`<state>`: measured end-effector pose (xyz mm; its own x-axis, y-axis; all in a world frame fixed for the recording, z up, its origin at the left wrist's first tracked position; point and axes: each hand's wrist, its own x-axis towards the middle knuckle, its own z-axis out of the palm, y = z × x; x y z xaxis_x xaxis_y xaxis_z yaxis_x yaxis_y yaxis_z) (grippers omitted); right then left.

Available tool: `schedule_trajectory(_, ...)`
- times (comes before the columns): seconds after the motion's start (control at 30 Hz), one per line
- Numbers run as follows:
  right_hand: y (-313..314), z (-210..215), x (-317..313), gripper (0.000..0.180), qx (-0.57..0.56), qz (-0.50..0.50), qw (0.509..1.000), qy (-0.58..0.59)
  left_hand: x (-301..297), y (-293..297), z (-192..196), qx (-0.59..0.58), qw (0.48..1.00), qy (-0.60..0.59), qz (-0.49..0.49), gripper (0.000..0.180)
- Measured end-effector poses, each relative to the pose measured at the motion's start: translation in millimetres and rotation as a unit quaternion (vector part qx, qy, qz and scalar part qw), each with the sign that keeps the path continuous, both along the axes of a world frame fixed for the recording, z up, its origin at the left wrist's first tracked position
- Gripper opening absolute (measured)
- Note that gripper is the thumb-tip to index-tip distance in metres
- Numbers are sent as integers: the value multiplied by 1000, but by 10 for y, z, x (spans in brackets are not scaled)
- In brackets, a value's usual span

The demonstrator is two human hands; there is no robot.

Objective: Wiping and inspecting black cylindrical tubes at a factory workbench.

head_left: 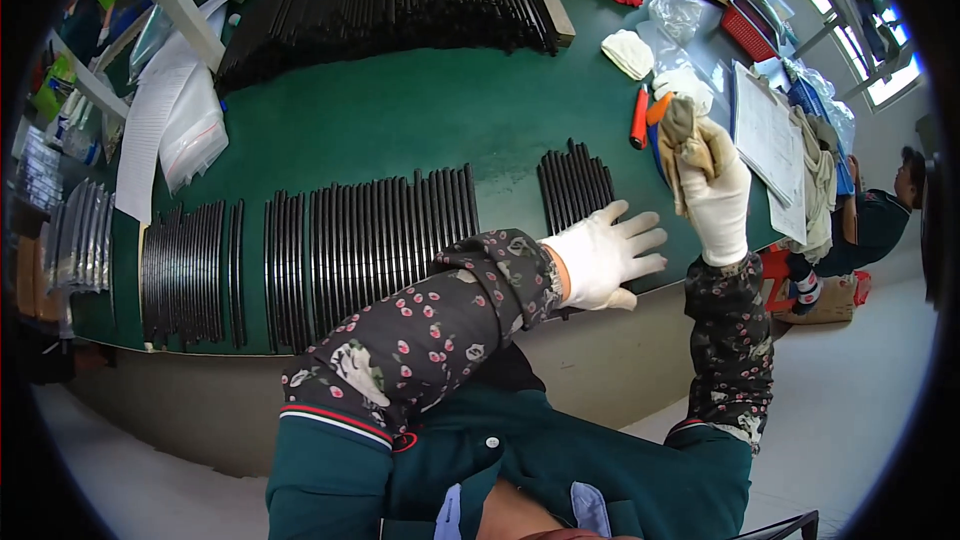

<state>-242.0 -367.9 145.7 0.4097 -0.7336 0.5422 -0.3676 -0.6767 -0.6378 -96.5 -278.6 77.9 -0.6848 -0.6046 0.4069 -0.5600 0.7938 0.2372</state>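
Note:
My left hand point(608, 258), in a white glove, lies with fingers spread at the near end of a small group of black rods point(577, 187). Its palm faces down, covering the rods' near ends. My right hand point(718, 190), also gloved in white, is raised at the table's right side. It is closed around a crumpled grey-beige cloth point(680, 120); part of the cloth hangs below the fingers. Further left, more black rods point(390, 230) lie side by side in several groups along the near edge.
A thick row of black rods point(390, 5) lies at the back of the green table point(400, 105), ended by a block point(556, 20). A red-handled tool point(639, 118), white gloves point(628, 54), papers point(765, 130) and a red basket point(748, 30) are at right. A person point(880, 225) sits beyond.

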Motion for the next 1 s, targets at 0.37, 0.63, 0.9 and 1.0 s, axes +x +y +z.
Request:
schedule_trajectory(0.37, 134, -487, 41, 22, 108, 40, 989, 88, 864, 839, 281, 160, 983, -57, 71, 73)
schedule_trajectory(0.63, 312, -426, 501, 28, 144, 149, 971, 121, 558, 826, 133, 137, 987, -59, -51, 65)
schedule_trajectory(0.9, 28, -517, 1257, 24, -217, 311, 906, 188, 511, 836, 85, 160, 987, -13, -32, 52)
schedule_trajectory(1.0, -423, -522, 1484, 26, -180, 180, 932, 259, 500, 792, 48, 158, 986, -15, -44, 51)
